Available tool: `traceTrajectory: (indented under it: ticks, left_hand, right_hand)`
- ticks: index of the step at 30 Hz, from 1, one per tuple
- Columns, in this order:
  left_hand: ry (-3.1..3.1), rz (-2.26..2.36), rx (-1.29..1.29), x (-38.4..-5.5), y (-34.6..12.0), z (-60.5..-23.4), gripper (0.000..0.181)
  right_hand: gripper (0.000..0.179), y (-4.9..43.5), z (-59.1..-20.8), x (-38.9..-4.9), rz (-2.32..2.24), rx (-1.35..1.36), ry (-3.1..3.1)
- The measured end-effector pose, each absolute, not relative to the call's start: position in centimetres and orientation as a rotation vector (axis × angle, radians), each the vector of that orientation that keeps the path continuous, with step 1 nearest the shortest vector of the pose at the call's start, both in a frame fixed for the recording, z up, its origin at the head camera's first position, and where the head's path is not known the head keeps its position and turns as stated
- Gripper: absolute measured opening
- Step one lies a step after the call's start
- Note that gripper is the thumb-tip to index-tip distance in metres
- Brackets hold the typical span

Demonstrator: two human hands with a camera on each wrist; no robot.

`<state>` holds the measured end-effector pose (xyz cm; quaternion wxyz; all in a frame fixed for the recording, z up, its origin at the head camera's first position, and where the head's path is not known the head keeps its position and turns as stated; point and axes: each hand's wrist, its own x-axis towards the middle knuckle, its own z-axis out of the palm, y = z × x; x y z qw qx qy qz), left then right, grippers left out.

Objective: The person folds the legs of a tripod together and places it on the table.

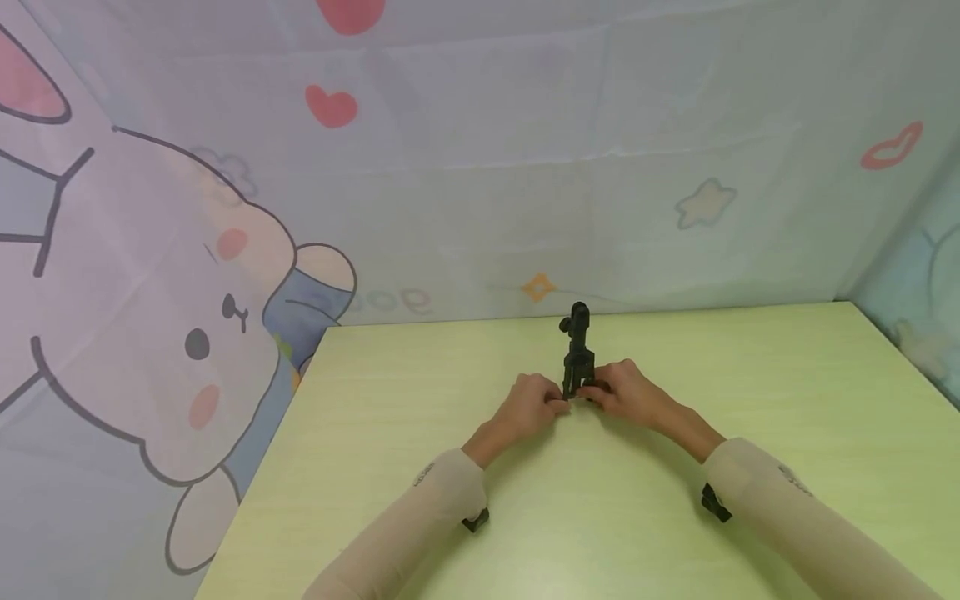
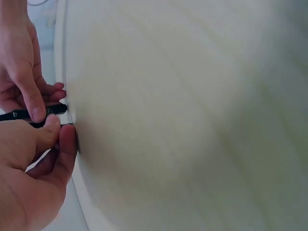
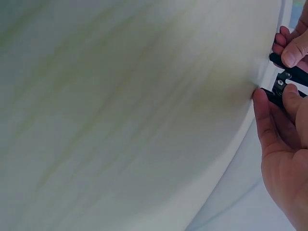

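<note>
A small black tripod (image 1: pixel 578 354) stands near the back edge of the table, in the middle of the head view, its knobbed head at the far end. My left hand (image 1: pixel 530 404) pinches the lower end of a leg between thumb and fingers. From the other side, my right hand (image 1: pixel 630 390) grips another leg the same way. In the right wrist view, a hinged brace with screws (image 3: pixel 280 83) shows between the tripod's legs (image 3: pixel 274 97). The left wrist view shows both hands close together, hiding much of the tripod (image 2: pixel 57 109).
The pale yellow-green table (image 1: pixel 600 517) spreads out in front of the arms. Behind it hangs a cloth (image 1: pixel 465 208) printed with hearts and stars, and a large cartoon rabbit (image 1: pixel 172 317) covers the left side. Black wrist devices (image 1: pixel 716 503) sit under both sleeves.
</note>
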<state>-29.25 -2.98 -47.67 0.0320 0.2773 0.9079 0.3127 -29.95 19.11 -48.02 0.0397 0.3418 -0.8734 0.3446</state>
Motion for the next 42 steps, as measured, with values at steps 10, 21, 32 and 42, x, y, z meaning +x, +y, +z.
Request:
traceTrajectory:
  ticks: [10,21,32,42]
  left_hand:
    - [2.749,1.038,0.861,-29.72,-3.06,-48.14,0.024]
    - [2.746,1.041,0.829,-29.99,-2.81,-48.39,0.025]
    - [2.734,1.013,0.831,-30.03,-2.74,-48.18,0.023]
    - [2.791,0.922,0.906,-30.02,-2.68,-48.42,0.025]
  right_hand:
    - [0.012,19.07,-47.96,-30.00,1.049,1.028,-2.697]
    - [0.012,18.99,-47.64,-29.68,1.052,0.978,-2.711]
    - [0.011,19.17,-47.52,-30.06,1.102,1.046,-2.725]
    - [0.013,19.27,-47.52,-30.14,1.114,1.051,-2.750]
